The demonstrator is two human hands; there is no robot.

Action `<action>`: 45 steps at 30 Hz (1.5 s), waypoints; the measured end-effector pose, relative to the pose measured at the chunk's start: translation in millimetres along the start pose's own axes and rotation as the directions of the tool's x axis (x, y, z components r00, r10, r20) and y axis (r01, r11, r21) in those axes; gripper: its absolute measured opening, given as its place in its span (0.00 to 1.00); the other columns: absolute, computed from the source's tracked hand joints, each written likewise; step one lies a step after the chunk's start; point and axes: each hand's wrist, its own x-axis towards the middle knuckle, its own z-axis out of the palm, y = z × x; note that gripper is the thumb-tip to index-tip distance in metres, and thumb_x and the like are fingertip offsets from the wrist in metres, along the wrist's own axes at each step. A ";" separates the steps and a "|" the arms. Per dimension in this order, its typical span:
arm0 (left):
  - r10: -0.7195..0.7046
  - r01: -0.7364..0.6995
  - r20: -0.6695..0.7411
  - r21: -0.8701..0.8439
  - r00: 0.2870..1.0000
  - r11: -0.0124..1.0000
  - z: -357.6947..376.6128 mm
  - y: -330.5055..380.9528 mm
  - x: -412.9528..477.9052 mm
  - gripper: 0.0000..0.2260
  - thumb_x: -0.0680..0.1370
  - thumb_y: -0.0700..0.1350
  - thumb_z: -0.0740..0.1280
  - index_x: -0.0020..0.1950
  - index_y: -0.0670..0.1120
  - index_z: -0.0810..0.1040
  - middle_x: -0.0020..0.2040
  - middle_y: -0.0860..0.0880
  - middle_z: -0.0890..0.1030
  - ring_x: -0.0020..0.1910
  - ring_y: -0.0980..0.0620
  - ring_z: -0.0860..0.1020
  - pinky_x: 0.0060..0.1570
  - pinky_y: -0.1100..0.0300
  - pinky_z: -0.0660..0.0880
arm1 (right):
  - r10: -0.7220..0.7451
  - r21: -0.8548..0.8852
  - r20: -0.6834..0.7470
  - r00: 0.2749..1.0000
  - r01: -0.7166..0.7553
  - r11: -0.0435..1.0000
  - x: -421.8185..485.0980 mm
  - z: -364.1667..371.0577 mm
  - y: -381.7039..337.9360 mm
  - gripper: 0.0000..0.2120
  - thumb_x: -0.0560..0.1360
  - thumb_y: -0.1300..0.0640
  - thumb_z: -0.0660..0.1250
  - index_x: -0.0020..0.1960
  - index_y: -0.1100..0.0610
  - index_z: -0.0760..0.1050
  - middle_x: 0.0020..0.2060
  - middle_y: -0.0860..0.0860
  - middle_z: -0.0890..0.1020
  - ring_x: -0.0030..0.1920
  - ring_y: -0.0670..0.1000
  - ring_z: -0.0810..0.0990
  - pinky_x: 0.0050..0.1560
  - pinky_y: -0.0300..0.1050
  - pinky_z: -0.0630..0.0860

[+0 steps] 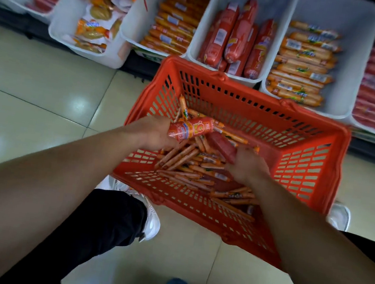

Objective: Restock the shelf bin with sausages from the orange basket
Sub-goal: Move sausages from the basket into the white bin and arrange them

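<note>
Now | left hand (156, 133) grips 1 thick sausage (192, 128) | orange-red printed wrapper

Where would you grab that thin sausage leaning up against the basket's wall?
Pinch the thin sausage near its upper end, coming from above: it leans on the far-left wall of the orange basket with that end free, while its lower end sits among the loose pile.

The right hand (247, 166) is blurred, its grip unclear.

Bare forearms (54, 182), black trousers (100, 231), 2 white thick-soled sneakers (153, 224)
</note>
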 end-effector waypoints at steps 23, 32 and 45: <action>-0.036 -0.054 -0.213 -0.403 0.976 0.914 -138.1 57.4 -5.7 0.22 0.75 0.58 0.72 0.57 0.42 0.76 0.44 0.43 0.81 0.39 0.45 0.83 0.42 0.51 0.83 | 0.195 0.509 -0.252 0.948 -0.041 0.860 47.9 -190.7 -41.4 0.19 0.74 0.49 0.70 0.56 0.61 0.71 0.41 0.61 0.80 0.32 0.57 0.77 0.29 0.42 0.70; -0.124 -0.007 -0.216 -0.522 0.969 0.853 -149.0 78.0 54.0 0.19 0.78 0.55 0.69 0.60 0.43 0.74 0.48 0.44 0.80 0.41 0.47 0.79 0.39 0.55 0.73 | 0.205 0.441 -0.439 0.875 0.011 0.898 85.6 -180.2 -64.3 0.24 0.78 0.42 0.63 0.67 0.56 0.69 0.58 0.59 0.80 0.54 0.61 0.80 0.48 0.50 0.77; 0.000 -0.050 -0.222 -0.218 0.975 0.975 -143.1 134.1 103.6 0.20 0.77 0.51 0.67 0.66 0.44 0.73 0.62 0.42 0.79 0.56 0.42 0.78 0.57 0.51 0.76 | 0.106 0.494 -0.301 0.948 0.061 0.867 64.5 -163.3 -18.4 0.21 0.78 0.56 0.61 0.71 0.54 0.64 0.50 0.58 0.83 0.38 0.55 0.80 0.31 0.43 0.68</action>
